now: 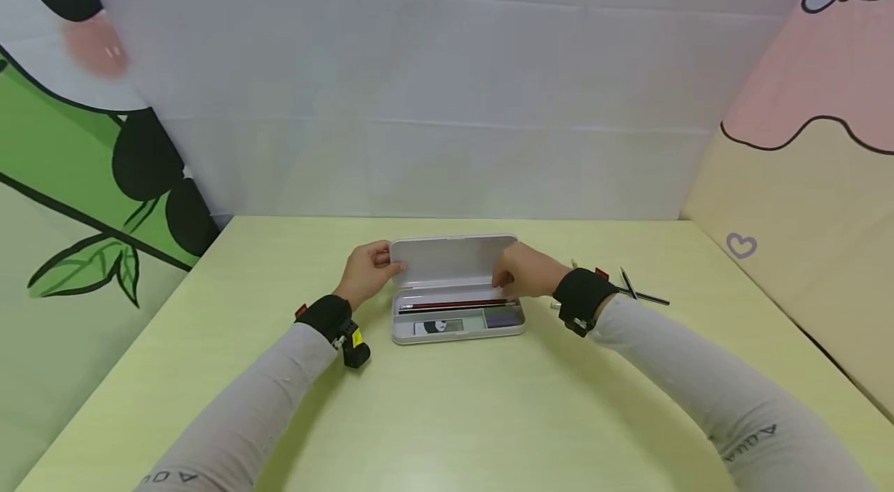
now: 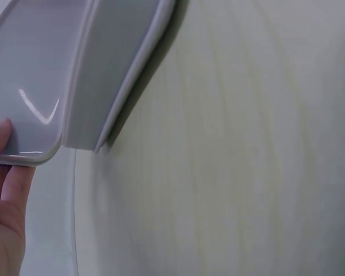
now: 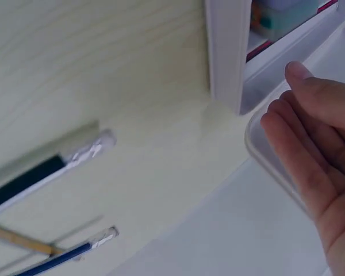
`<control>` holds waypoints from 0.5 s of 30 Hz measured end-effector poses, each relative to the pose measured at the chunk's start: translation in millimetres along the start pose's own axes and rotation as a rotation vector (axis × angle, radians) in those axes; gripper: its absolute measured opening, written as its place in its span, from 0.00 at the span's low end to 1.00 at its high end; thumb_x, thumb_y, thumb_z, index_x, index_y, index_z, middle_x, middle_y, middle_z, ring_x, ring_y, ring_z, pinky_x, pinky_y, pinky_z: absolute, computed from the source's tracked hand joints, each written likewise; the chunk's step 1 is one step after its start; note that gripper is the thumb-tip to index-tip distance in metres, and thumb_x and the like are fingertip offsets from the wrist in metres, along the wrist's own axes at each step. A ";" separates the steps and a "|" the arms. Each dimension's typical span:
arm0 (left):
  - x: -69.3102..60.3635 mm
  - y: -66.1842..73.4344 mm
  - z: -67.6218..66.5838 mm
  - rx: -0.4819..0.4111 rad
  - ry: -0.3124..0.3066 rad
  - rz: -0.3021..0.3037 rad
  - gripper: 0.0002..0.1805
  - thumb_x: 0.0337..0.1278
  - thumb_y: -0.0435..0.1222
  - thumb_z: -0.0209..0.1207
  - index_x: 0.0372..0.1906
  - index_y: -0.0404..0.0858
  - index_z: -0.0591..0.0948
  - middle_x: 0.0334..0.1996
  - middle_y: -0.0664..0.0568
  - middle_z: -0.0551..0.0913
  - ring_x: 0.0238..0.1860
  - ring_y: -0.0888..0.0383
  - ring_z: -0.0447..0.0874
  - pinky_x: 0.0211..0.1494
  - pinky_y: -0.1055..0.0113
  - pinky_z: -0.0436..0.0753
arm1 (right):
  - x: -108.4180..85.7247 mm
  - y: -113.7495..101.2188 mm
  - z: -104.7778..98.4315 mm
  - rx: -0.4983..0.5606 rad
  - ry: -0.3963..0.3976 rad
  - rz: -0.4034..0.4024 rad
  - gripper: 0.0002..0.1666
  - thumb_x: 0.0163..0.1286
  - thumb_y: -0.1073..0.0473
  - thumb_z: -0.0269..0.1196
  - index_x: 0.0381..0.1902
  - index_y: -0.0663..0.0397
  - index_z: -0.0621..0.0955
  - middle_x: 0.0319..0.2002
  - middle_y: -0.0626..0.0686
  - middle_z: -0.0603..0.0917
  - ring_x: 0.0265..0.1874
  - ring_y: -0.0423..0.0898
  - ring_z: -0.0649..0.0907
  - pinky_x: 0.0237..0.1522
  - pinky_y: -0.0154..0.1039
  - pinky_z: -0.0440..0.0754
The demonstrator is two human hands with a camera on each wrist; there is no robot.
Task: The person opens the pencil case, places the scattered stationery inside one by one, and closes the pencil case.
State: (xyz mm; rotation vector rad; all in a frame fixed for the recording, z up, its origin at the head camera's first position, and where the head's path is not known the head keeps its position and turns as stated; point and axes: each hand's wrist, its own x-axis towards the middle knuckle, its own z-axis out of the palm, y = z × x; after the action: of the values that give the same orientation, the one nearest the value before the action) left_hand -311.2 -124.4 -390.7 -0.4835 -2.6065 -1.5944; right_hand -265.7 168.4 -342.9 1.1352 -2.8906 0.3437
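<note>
A white pencil case [image 1: 457, 338] lies on the table with its lid [image 1: 447, 261] raised at the back. Inside it, dark and red pencils [image 1: 454, 306] run along the back. A small box or eraser with a panda print [image 1: 438, 327] and a purple block [image 1: 500, 317] sit in front. My left hand [image 1: 365, 275] pinches the lid's left edge, thumb on the inner face and fingers behind it. My right hand [image 1: 527, 271] is over the case's right end, beside the lid. In the right wrist view its fingers [image 3: 302, 155] are loosely bent, with nothing seen between them and the thumb.
Several loose pencils [image 1: 649, 296] lie on the table to the right, partly hidden by my right wrist. The right wrist view shows dark pencils [image 3: 26, 184] and a yellowish one [image 3: 20, 237] crossing. A white wall sheet [image 1: 447, 166] stands behind the table.
</note>
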 end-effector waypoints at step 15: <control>-4.9 0.4 -6.7 0.039 -0.015 0.027 0.20 0.58 0.28 0.61 0.56 0.26 0.77 0.51 0.31 0.82 0.54 0.40 0.83 0.57 0.52 0.82 | -28.5 22.3 -13.8 0.005 0.050 0.066 0.10 0.50 0.70 0.73 0.33 0.61 0.88 0.32 0.55 0.90 0.30 0.45 0.86 0.36 0.36 0.85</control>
State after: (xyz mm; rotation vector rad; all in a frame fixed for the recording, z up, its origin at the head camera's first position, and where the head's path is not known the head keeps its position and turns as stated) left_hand -307.2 -131.2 -388.2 -0.5271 -2.6247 -1.5357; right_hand -260.6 206.3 -336.6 1.0191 -2.8902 0.3756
